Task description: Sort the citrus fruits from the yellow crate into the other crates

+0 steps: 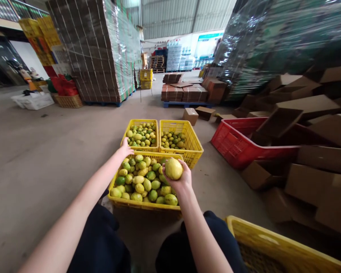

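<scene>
While the person sits low with knees apart, a corner of a yellow crate (272,242) shows at their right side, close in reach. Between the knees stands the near crate (122,203), heaped with green and yellow citrus fruit (143,182), set so that both arms fall over it without stretching.

Above its right edge the right hand (179,178) is raised, fingers curled round one large pale yellow fruit (173,168). It is held clear of the heap and turned up toward the face, which looks to me like a way of getting a good view of the skin. The left hand (125,148) reaches further, to the far left corner of the near crate, where that corner meets the crate behind. It rests on the rim, seemingly to steady it; how far its fingers are closed I cannot tell from here, and nothing shows in it.

Just behind, touching side by side, stand two more yellow crates: the left crate (127,132) well filled with fruit, the right crate (194,142) with only a low layer.

To the right lies a red crate (233,148) among a tumble of brown cardboard boxes (307,182). Further off, flat cartons sit on a blue pallet (184,103), and tall wrapped stacks (96,49) rise on both sides of the concrete floor (45,151).
</scene>
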`<state>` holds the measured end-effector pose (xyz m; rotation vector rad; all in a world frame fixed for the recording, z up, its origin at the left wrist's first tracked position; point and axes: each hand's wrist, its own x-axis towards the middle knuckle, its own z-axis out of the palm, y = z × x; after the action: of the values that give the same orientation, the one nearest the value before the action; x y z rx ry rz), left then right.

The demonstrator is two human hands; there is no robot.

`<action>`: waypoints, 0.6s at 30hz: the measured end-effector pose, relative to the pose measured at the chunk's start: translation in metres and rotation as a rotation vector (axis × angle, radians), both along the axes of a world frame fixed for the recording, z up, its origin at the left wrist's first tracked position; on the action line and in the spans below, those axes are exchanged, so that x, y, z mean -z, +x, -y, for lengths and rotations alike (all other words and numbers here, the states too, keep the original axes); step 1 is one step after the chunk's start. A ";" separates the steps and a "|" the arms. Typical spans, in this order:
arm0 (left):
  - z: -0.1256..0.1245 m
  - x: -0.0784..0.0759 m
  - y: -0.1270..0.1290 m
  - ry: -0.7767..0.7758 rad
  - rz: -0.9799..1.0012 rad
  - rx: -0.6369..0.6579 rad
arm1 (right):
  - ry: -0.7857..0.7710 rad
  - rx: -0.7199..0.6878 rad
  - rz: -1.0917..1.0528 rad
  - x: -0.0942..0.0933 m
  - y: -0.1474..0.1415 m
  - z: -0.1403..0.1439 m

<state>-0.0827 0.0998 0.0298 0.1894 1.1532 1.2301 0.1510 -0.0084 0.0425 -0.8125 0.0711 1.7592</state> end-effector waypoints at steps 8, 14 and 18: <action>0.076 0.072 -0.006 0.023 -0.891 0.641 | -0.064 -0.064 0.076 0.012 -0.011 0.000; 0.086 0.066 -0.001 0.125 -1.372 0.988 | -0.220 -0.234 0.264 0.056 -0.040 0.004; 0.088 0.059 -0.009 0.142 -1.529 1.253 | -0.326 -0.362 0.354 0.102 -0.057 0.025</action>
<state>-0.0916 0.0119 -0.0288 1.8604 1.6572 -0.1977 0.0942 -0.0337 -0.0596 -1.4374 -0.0287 1.9373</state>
